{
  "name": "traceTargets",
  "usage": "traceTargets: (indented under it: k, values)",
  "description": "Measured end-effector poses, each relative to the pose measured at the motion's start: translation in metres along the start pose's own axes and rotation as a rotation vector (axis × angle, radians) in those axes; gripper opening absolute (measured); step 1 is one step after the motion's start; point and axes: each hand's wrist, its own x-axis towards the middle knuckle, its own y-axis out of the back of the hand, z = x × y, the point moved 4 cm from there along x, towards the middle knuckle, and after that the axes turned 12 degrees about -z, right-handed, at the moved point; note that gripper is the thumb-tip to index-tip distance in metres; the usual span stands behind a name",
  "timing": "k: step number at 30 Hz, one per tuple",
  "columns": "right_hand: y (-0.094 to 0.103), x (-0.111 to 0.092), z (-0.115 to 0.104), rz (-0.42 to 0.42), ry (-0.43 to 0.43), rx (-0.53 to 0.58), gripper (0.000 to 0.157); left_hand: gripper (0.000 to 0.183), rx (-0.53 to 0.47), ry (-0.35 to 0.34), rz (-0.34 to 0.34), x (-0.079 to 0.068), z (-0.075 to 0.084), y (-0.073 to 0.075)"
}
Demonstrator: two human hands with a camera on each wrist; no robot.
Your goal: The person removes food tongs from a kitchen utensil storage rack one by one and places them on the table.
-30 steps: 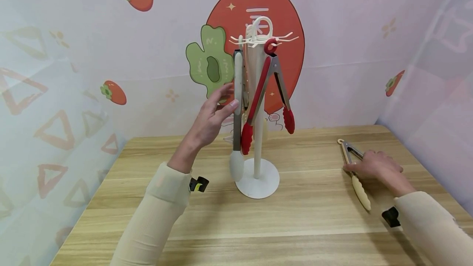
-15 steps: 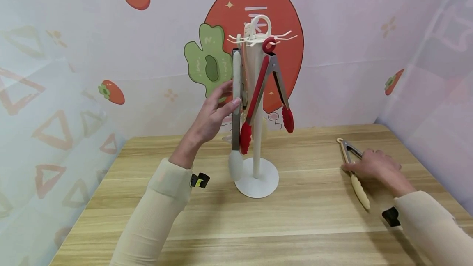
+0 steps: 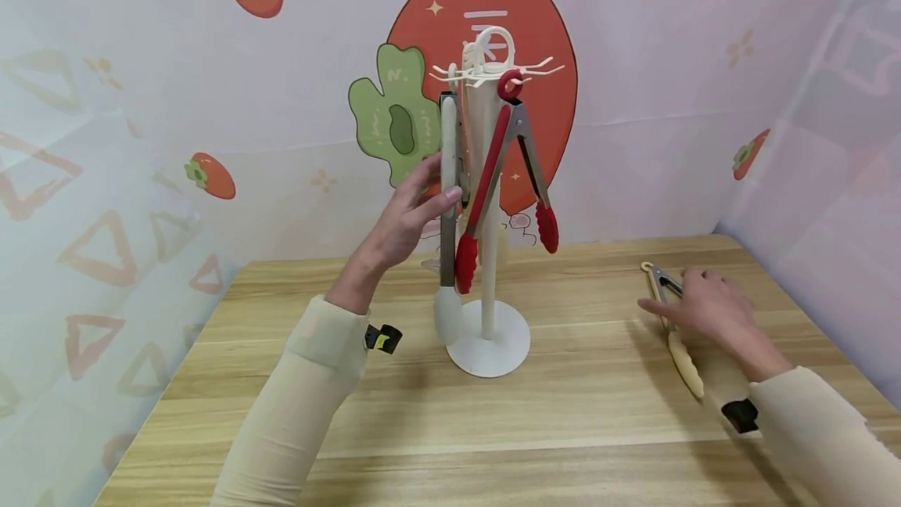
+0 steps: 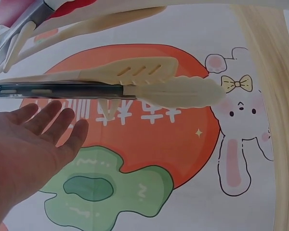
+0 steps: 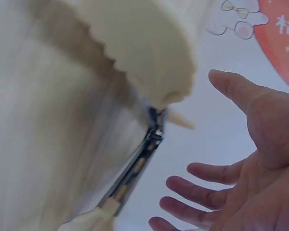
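Note:
A pair of tongs with pale grey grips and head (image 3: 448, 147) hangs on the left of a white utensil stand (image 3: 507, 354). My left hand (image 3: 397, 229) is raised beside it, its thumb over the handle. In the left wrist view the fingers (image 4: 67, 118) of that hand lie loosely spread along the tongs (image 4: 178, 91). At the right, cream tongs (image 3: 683, 362) rest spread on the wooden table. My right hand (image 3: 718, 311) is over them, thumb and fingers apart. From the right wrist, the palm (image 5: 274, 163) shows bare beside the cream tongs (image 5: 149, 53).
Red tongs (image 3: 490, 163) hang spread on the front of the stand. Behind them hang pale utensils, partly hidden, among them a slotted turner (image 4: 149, 68). Thin hooks (image 3: 542, 67) stick out around the stand's top. A printed cloth wall (image 3: 296, 116) rises behind the table (image 3: 563, 421).
My right hand has let go of the cream tongs and lifted slightly, its thumb spreading away. The left hand stays at the grey tongs. The head view has shifted a little.

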Motion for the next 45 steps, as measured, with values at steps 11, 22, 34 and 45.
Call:
traceTargets:
  k: [11,22,34,45]
  values:
    - [0.003,-0.008,-0.026,0.046,0.092,0.028,0.100,0.072,-0.082,-0.012,-0.055,0.003,-0.005,0.001]
    - [0.000,-0.016,-0.047,0.078,0.157,0.037,0.105,0.071,-0.080,-0.001,-0.061,0.001,-0.003,0.002]
    - [0.001,-0.022,-0.062,0.094,0.210,0.065,0.101,0.077,-0.007,0.055,-0.021,-0.003,-0.004,0.005]
    - [0.000,-0.024,-0.068,0.093,0.249,0.087,0.097,0.073,0.032,0.048,0.049,-0.006,0.000,0.007]
